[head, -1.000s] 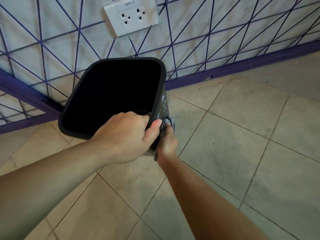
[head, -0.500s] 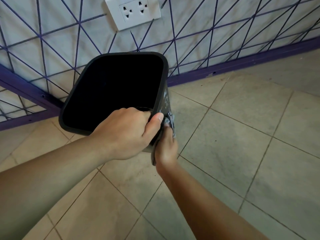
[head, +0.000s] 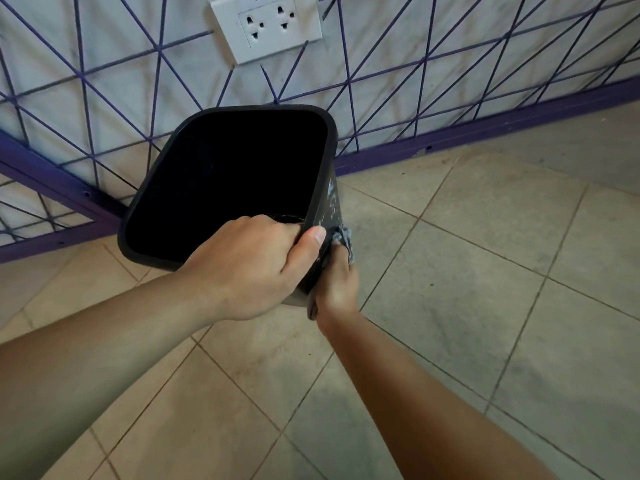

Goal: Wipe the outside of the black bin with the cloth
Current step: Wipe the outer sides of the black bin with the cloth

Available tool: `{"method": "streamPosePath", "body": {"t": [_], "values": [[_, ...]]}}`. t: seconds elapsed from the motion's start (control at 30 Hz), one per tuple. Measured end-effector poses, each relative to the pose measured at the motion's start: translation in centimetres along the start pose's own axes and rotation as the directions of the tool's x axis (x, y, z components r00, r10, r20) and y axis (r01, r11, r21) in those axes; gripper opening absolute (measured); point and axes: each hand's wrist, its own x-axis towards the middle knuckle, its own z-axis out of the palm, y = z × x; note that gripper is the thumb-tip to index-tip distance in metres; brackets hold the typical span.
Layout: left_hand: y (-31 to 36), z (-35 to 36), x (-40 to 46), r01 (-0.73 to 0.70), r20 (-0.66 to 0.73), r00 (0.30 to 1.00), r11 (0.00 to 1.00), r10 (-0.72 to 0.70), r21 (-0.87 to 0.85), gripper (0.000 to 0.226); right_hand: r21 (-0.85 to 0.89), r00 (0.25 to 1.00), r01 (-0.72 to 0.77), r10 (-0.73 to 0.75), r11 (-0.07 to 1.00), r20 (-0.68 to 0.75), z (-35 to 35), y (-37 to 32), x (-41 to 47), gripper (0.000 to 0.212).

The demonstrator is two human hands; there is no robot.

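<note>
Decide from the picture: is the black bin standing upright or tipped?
Tipped. The black bin leans with its mouth toward the camera, the left hand gripping its rim; its base is hidden.

Beige tiled floor [head: 485, 271], white wall [head: 121, 39] with purple line pattern, double socket [head: 270, 26], purple skirting [head: 485, 129].

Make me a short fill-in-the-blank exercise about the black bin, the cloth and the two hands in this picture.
1. The left hand grips the black bin at its ____.
2. The right hand presses the grey ____ against the bin's outer side.
3. On the wall above the bin is a white double ____.
4. The floor under the bin is covered with ____.

Missing words: rim; cloth; socket; tiles
</note>
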Motion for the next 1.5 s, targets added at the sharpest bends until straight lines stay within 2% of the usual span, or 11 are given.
{"method": "streamPosePath", "body": {"t": [0.1,0.23,0.3,0.4,0.57,0.73,0.9,1.03,1.17,1.3,1.5], "values": [[0.0,0.0,0.1,-0.004,0.005,1.0,1.0,0.004,0.012,0.058,0.097,0.994,0.108,-0.111,0.989,0.02,0.1,0.8,-1.7,0.079],[-0.1,0.0,0.1,-0.003,-0.005,1.0,1.0,0.003,0.006,0.059,0.059,0.996,-0.075,0.073,0.995,0.045,-0.8,-0.6,0.5,0.041],[-0.1,0.0,0.0,-0.007,0.001,1.0,1.0,0.007,-0.003,0.056,0.028,0.997,0.045,-0.046,0.999,0.054,-0.5,-0.3,-0.5,0.036],[-0.3,-0.1,0.1,-0.009,0.002,1.0,1.0,0.009,0.006,0.059,0.065,0.987,0.129,-0.135,0.989,0.092,0.1,0.6,-2.1,0.069],[-0.8,-0.1,0.2,-0.003,0.012,1.0,1.0,0.003,-0.025,0.061,0.017,0.996,0.032,-0.034,0.999,0.084,-0.8,-0.3,0.7,0.051],[-1.0,-0.2,0.2,-0.013,0.004,1.0,1.0,0.013,-0.017,0.061,0.015,0.979,0.19,-0.19,0.982,0.071,-0.8,1.5,-1.6,0.093],[-1.0,-0.1,0.2,-0.011,0.012,1.0,1.0,0.012,-0.013,0.061,0.044,0.984,0.087,-0.093,0.995,0.15,-0.9,1.5,-0.4,0.053],[-1.0,0.0,0.2,-0.017,0.006,1.0,1.0,0.017,0.006,0.06,0.031,0.982,0.147,-0.15,0.989,0.112,-1.4,1.9,-1.3,0.083],[-1.0,0.0,0.2,-0.015,-0.002,1.0,1.0,0.015,0.015,0.06,0.024,0.99,0.063,-0.066,0.998,0.124,-1.2,1.9,-0.9,0.051],[-0.9,-0.1,0.2,-0.025,-0.008,1.0,1.0,0.025,0.008,0.06,0.026,0.988,0.108,-0.11,0.994,0.106,-0.5,2.6,-2.0,0.074],[-1.2,0.0,0.1,-0.033,-0.02,0.999,0.999,0.033,-0.005,0.062,-0.018,0.982,0.127,-0.123,0.992,0.141,-0.5,3.0,-2.9,0.063]]}}
